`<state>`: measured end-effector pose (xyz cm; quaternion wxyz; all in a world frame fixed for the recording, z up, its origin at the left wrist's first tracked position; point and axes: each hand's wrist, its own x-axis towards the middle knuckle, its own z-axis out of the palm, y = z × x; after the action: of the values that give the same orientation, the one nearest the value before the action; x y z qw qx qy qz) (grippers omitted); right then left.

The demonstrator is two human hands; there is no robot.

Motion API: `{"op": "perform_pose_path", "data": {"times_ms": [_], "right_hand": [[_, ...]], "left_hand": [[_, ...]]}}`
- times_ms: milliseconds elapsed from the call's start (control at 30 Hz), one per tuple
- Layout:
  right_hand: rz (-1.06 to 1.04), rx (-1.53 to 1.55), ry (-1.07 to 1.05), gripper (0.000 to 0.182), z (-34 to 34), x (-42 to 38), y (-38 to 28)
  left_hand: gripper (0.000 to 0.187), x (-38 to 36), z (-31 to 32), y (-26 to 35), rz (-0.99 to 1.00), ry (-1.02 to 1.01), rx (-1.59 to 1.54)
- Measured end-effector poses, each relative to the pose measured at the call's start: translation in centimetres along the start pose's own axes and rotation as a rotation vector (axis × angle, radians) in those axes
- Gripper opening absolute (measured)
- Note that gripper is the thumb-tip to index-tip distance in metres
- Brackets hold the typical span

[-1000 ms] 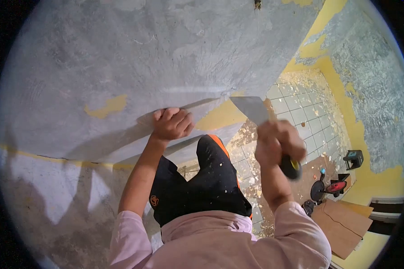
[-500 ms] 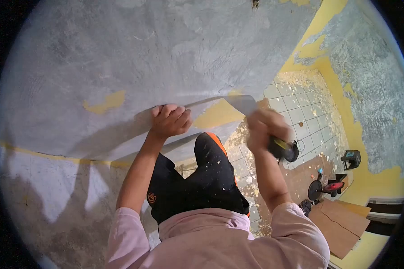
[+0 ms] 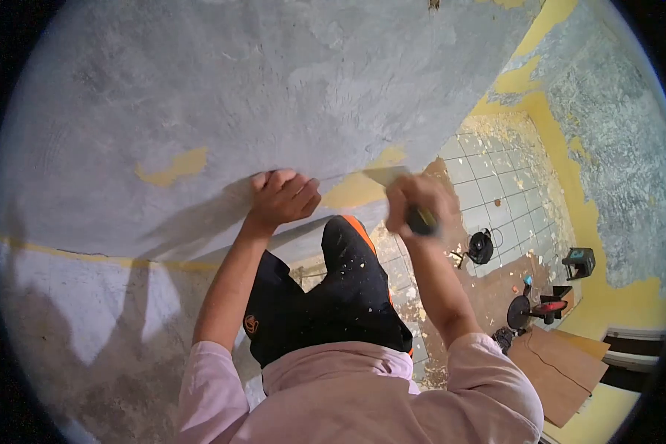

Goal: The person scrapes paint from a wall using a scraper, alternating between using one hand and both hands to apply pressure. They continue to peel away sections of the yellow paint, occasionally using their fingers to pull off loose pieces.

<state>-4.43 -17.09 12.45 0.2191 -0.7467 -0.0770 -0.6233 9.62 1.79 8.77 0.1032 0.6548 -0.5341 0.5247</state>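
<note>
My left hand (image 3: 283, 197) rests against the grey wall (image 3: 274, 96) with its fingers curled and pressed together; what they hold, if anything, is hidden. On the right, my right hand (image 3: 420, 203), blurred by motion, grips a scraper by its dark handle. The flat blade of the scraper (image 3: 386, 175) lies at the wall, over the right end of a yellow paint patch (image 3: 354, 192). Another yellow patch (image 3: 174, 168) shows on the wall left of my left hand.
Paint flakes litter the tiled floor (image 3: 496, 189) at the right. A round black object (image 3: 480, 247), a dark box-like device (image 3: 579, 263), a black and red tool (image 3: 549, 306) and a brown board (image 3: 556, 374) lie there. Beyond stands a patchy yellow-grey wall (image 3: 599, 148).
My right hand and the scraper have moved left along the wall, and the blade now overlaps the yellow patch. My left hand has barely moved.
</note>
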Motion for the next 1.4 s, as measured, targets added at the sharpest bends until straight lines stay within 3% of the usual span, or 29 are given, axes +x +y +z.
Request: {"op": "perform_pose_path", "data": {"times_ms": [67,133,167,200,267,300,333,400,467,500,533,633,667,700,733,767,833,867,933,1000,1033,1133,1167,1300,1367,1400], "right_hand": [[0.073,0.009,-0.065,0.019,0.8,-2.2,1.0],[0.096,0.466,0.156,0.022,0.3,-1.4,-1.1],[-0.011,0.629,0.179,0.02,-0.3,-0.4,-1.7],[-0.003,0.629,0.171,0.02,0.1,-0.9,-1.1],[0.095,0.098,-0.034,0.02,1.3,-2.2,0.2],[0.316,0.073,-0.177,0.019,0.1,-2.5,-0.7],[0.129,0.192,-0.047,0.018,-1.1,-2.4,-1.5],[0.193,-0.204,-0.536,0.02,-3.3,0.1,-3.4],[-0.054,0.047,0.009,0.02,1.0,-5.4,2.6],[0.243,0.354,0.219,0.02,2.5,-3.6,1.1],[0.404,0.442,0.254,0.02,2.4,-3.3,0.7],[0.496,0.364,0.245,0.019,0.3,-4.3,-0.3],[0.527,0.345,0.232,0.019,-1.0,-4.6,-1.4],[0.641,0.612,0.263,0.019,-2.1,-5.4,-2.5],[0.728,0.732,0.26,0.02,-3.4,-5.6,-3.9],[0.775,0.758,0.181,0.023,-4.8,-6.0,-5.1],[0.883,0.822,0.14,0.034,-6.7,-7.9,-7.3],[0.945,0.861,0.157,0.036,-7.3,-8.1,-8.7],[0.994,0.982,0.184,0.033,-8.5,-8.2,-10.3],[0.952,0.869,-0.048,0.028,-9.6,-7.6,-10.7],[1.032,0.904,-0.194,0.03,-10.5,-7.5,-10.6],[1.001,1.109,-0.212,0.036,-10.5,-5.6,-10.1],[1.009,1.085,-0.317,0.041,-11.1,-5.2,-9.5],[1.061,1.148,-0.34,0.034,-9.7,-5.7,-9.5],[1.046,1.329,-0.073,0.026,-7.9,-6.7,-10.0],[1.041,1.329,-0.071,0.026,-7.6,-6.6,-10.1]], "left_hand": [[0.006,0.1,0.1,0.1,-0.011,0.017,-0.004],[0.005,-0.2,0.4,0.1,-0.04,0.024,-0.033],[0.005,-0.1,0.2,0.1,-0.019,-0.02,0.018],[0.005,0.1,0.2,0.1,-0.027,-0.026,0.013],[0.007,0.5,-0.1,0.2,-0.037,0.014,-0.018],[0.008,0.4,-0.1,0.1,-0.028,0.008,-0.04],[0.008,0.2,0.0,0.1,-0.046,0.008,-0.06],[0.008,0.2,0.1,0.1,-0.013,0.011,0.011],[0.007,0.1,0.0,0.5,-0.027,0.007,-0.016],[0.007,0.4,0.0,0.1,-0.021,0.022,-0.019],[0.007,0.3,-0.1,0.1,-0.023,0.016,-0.015],[0.005,0.7,-0.5,1.1,-0.095,0.033,-0.118],[0.003,1.2,-1.3,2.4,-0.292,-0.005,-0.309],[0.005,1.8,-2.1,4.1,-0.488,-0.04,-0.5],[0.019,2.2,-3.7,6.9,-0.783,-0.088,-0.85],[0.034,2.4,-5.4,10.0,-0.926,-0.132,-1.108],[0.047,3.2,-8.0,13.9,-0.688,-0.399,-1.24],[0.051,3.5,-8.9,15.3,-0.619,-0.426,-1.288],[0.041,1.3,-9.2,18.5,-0.633,-0.389,-1.289],[0.025,0.0,-9.7,19.4,-0.634,-0.553,-1.369],[0.009,-0.7,-9.8,19.6,-0.619,-0.418,-1.335],[0.005,-1.7,-9.7,17.3,-0.578,-0.475,-1.177],[0.005,-1.1,-10.2,16.0,-0.616,-0.548,-1.163],[0.005,-0.7,-10.7,14.8,-0.545,-0.458,-1.091],[0.006,-0.8,-11.0,15.4,-0.58,-0.584,-1.129],[0.006,-1.0,-11.1,15.8,-0.576,-0.582,-1.128]]}}
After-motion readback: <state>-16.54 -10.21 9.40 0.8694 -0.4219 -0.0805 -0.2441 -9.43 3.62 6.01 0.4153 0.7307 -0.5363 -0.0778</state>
